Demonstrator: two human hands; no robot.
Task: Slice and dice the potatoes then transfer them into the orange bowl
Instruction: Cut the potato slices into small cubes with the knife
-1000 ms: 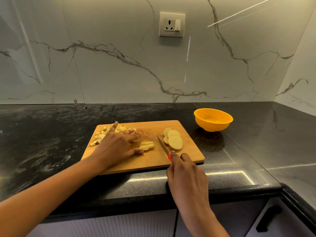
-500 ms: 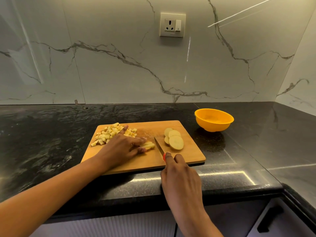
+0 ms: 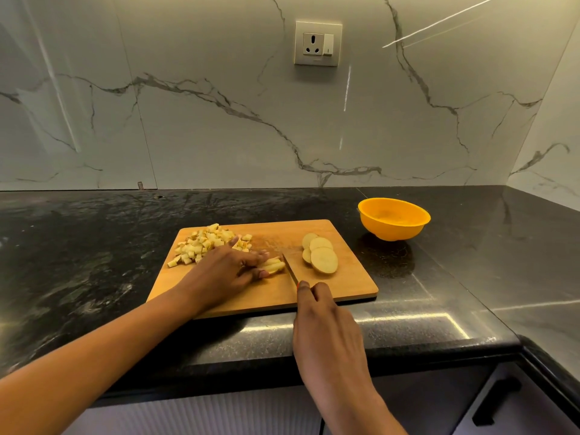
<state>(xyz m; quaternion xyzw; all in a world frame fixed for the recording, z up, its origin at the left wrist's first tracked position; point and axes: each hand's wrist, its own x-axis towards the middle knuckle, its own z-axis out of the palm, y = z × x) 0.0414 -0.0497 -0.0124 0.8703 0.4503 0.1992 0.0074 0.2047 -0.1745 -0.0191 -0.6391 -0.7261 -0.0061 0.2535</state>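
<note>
Now, on the dark table (image 3: 94, 262), the wooden board (image 3: 351, 277) sits as it did a second ago. The bowl (image 3: 392, 235) stands off the board's far right corner, well apart from the cutting, with no potato showing inside.

What has changed is the hands. A second ago the left hand (image 3: 226, 271) lay with its fingers spread across the dice. It has come off the heap, and its fingers are now curled down on the strips, pinning them near the board's middle. The right hand (image 3: 326, 321) has slid left with it. It is wrapped round the knife's handle, of which only a sliver of red shows at the fingertips.

The dice (image 3: 204, 243) lie heaped at the board's far left corner, mostly uncovered again. The slices (image 3: 323, 259) overlap at the right, untouched. The strips (image 3: 274, 265) poke out from under the left fingertips. The knife (image 3: 290, 268) blade, which stood beside the slices, is now just beside the strips' right end.

I judge the next crosswise cuts are about to start. Slicing looks done, dicing is partway, and nothing has gone to the bowl.
</note>
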